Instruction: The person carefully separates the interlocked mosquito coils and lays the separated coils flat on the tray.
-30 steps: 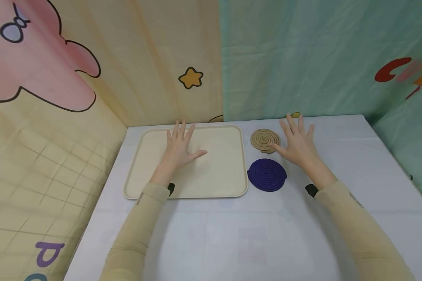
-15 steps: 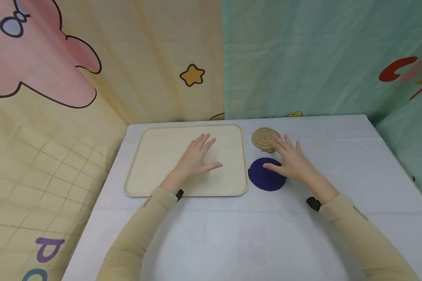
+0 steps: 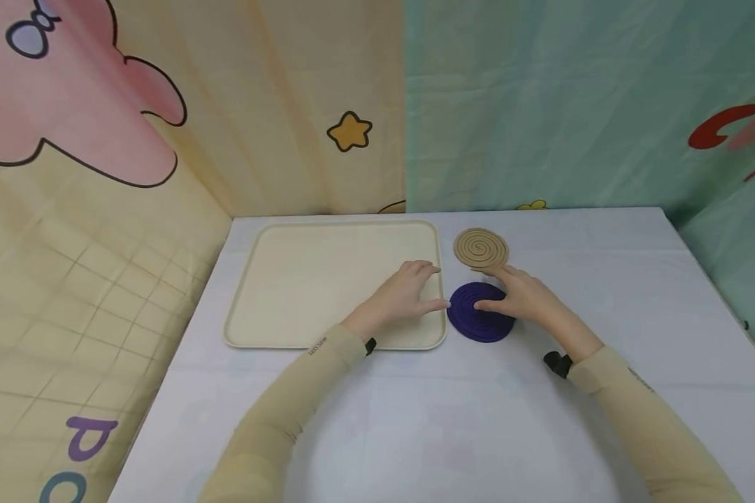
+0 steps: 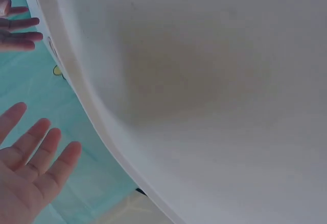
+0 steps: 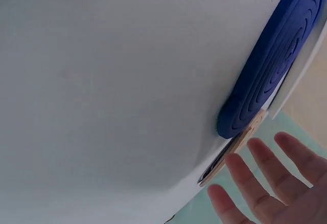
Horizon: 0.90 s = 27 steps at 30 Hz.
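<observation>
On the worktop (image 3: 415, 419), just right of the cream tray (image 3: 277, 293), sits the purple spiral mat (image 3: 478, 318) — looks light, flat and grippy, probably best pinched at its edge — with left hand (image 3: 405, 293) and right hand (image 3: 522, 297) flanking it, fingers relaxed, gripping nothing.

Under the right hand (image 3: 525, 297) lies a dark purple-blue coaster (image 3: 478, 316) with a ridged spiral; beyond its fingertips, a tan spiral coaster (image 3: 480, 248). Beneath the left hand (image 3: 405, 297), a plain cream tray (image 3: 302, 279). Both sleeves (image 3: 289, 412) are beige.
</observation>
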Tool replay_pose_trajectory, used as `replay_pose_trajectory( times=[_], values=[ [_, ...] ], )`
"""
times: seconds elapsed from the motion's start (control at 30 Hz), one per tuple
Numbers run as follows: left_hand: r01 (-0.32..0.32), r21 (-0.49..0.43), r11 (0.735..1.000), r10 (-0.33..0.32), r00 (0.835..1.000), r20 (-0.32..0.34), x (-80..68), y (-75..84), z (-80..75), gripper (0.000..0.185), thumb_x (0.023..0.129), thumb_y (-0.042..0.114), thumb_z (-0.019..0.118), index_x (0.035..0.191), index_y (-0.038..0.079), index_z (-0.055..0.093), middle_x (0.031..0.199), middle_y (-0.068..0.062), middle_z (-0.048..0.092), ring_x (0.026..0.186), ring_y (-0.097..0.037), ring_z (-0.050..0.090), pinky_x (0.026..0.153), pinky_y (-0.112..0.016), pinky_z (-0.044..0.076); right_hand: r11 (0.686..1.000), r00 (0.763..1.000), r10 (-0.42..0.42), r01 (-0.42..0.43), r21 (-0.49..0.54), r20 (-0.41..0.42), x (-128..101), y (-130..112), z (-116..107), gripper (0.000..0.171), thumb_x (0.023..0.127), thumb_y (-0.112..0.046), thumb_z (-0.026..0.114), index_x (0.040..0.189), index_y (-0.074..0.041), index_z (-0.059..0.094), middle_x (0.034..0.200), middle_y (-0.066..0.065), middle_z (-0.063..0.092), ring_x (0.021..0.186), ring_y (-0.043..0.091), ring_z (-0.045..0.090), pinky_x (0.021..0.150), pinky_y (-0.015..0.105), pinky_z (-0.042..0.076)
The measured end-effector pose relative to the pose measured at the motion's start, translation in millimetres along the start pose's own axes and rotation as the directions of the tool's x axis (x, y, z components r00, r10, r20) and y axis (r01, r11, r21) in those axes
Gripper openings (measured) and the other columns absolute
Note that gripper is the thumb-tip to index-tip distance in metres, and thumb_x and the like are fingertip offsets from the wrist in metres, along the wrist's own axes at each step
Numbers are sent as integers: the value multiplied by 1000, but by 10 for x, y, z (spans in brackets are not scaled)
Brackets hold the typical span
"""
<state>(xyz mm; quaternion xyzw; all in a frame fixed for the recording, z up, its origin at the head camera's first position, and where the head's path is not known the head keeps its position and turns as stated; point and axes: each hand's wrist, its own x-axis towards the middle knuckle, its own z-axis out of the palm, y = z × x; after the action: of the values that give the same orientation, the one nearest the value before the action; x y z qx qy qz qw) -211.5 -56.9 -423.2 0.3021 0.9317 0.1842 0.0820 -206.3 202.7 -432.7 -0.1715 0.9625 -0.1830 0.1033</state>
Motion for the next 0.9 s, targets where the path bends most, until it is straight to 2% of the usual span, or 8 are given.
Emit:
replay_pose_trajectory(
  times=[0.23,0.4,0.5,0.63,0.73,0.9],
  values=[
    [23,20,1000,-24,997,73,338,147,163,66,92,52,63,140,10,50,143,-11,50,131,-24,46,111,-36,41,999,998,36,-38,28,49,83,35,-19,77,85,-44,74,141,3,48,133,30,53,123,47,50,99,64,43],
    [-8,84,996,0,995,100,497,201,260,60,91,50,66,135,10,52,134,-9,57,123,-24,52,104,-36,46,996,993,66,-72,55,93,136,60,-8,75,84,-42,76,137,4,50,127,31,55,117,46,52,95,61,46],
    [0,130,991,-17,991,136,541,243,307,64,90,52,66,135,10,51,131,-8,58,119,-24,55,101,-38,48,994,990,81,-89,65,119,157,70,10,73,82,-40,78,131,7,52,124,31,54,114,45,51,95,60,46],
    [44,192,980,-76,983,164,557,302,353,76,85,58,68,139,8,47,133,-9,56,120,-23,54,100,-40,47,990,983,110,-121,68,146,174,66,31,69,80,-38,80,124,9,54,121,31,53,112,43,50,95,58,46],
    [59,245,968,-99,983,154,560,330,379,81,82,62,70,138,8,48,129,-8,55,117,-22,54,94,-38,46,986,977,136,-150,77,163,189,62,31,70,78,-37,81,123,8,53,119,30,51,112,43,49,94,59,46],
    [43,285,958,-85,987,138,567,348,415,80,80,64,69,134,8,49,121,-6,55,109,-20,53,84,-33,44,978,971,150,-173,115,187,224,104,36,71,77,-35,83,121,9,50,117,29,51,108,40,51,93,56,48]
  ],
)
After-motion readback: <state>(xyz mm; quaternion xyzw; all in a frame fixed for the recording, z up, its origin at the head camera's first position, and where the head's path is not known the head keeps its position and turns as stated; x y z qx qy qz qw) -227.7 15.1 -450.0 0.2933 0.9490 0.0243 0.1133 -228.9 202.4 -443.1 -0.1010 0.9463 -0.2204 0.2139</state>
